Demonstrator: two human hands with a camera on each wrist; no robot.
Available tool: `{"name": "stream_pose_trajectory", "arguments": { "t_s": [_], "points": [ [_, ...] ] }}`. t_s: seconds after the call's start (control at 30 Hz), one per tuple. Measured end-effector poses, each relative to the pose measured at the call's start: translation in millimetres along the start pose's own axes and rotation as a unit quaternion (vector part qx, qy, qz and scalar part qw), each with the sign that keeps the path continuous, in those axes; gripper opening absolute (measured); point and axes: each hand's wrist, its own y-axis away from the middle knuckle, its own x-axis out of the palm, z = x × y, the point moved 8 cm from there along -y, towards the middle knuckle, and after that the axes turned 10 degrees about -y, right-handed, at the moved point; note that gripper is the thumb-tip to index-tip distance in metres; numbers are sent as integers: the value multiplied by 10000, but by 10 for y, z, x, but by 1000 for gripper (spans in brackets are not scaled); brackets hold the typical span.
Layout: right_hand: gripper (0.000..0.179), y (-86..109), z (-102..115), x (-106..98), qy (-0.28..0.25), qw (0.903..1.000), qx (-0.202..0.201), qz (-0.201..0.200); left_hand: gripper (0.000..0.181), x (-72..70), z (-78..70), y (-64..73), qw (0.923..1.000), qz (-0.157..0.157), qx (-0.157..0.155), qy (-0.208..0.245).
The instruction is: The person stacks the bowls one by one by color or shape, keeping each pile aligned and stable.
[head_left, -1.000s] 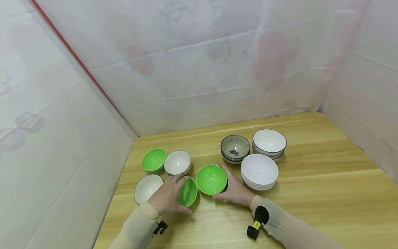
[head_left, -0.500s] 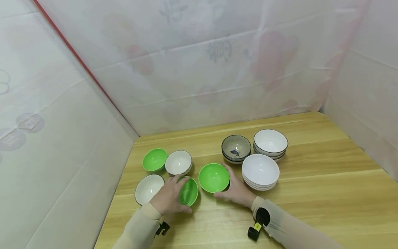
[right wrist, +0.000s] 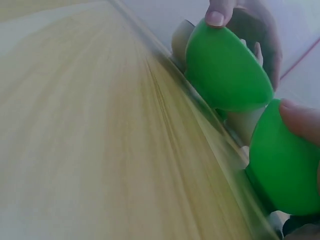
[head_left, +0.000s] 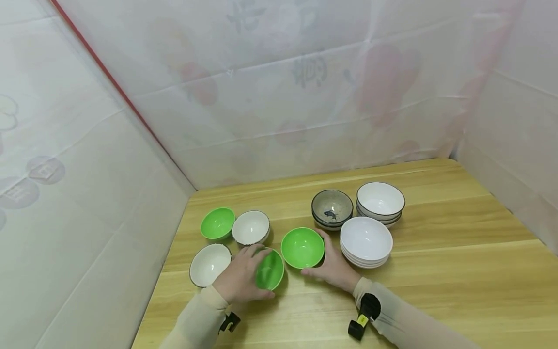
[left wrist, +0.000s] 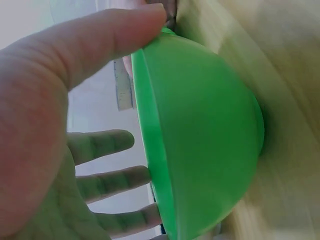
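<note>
My left hand (head_left: 243,277) holds a green bowl (head_left: 271,272), thumb and fingers spread across its rim. In the left wrist view the thumb lies on the rim of this green bowl (left wrist: 210,130). From the right wrist view the same bowl (right wrist: 225,72) looks tilted. Another green bowl (head_left: 302,247) sits just right of it in the head view, gripped at its right side by my right hand (head_left: 334,267). The right thumb presses the outer wall of that bowl (right wrist: 282,165). A narrow gap parts the two bowls.
Left of my hands stand a third green bowl (head_left: 218,223) and two cream bowls, one far (head_left: 251,228), one near (head_left: 210,265). To the right are stacks of grey fish-pattern bowls (head_left: 332,207), dark-rimmed white bowls (head_left: 380,198) and plain white bowls (head_left: 366,240).
The right hand's green bowl has shifted slightly right and away. In the last half second the left hand's green bowl has moved a little right with the hand.
</note>
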Motion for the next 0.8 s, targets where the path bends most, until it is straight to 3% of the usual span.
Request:
{"name": "stream_pose_trajectory", "arguments": {
  "t_s": [0.4,0.57,0.8],
  "points": [
    [121,-27,-56,-27,33,9998,-211,44,96,-308,-139,-95,9970,-728,245,117],
    [120,-18,-47,-7,104,9995,-271,107,97,-407,-186,-160,9964,-807,236,103],
    [122,-8,-37,7,95,9995,-252,169,95,-443,-254,-289,9956,-894,247,144]
  ]
}}
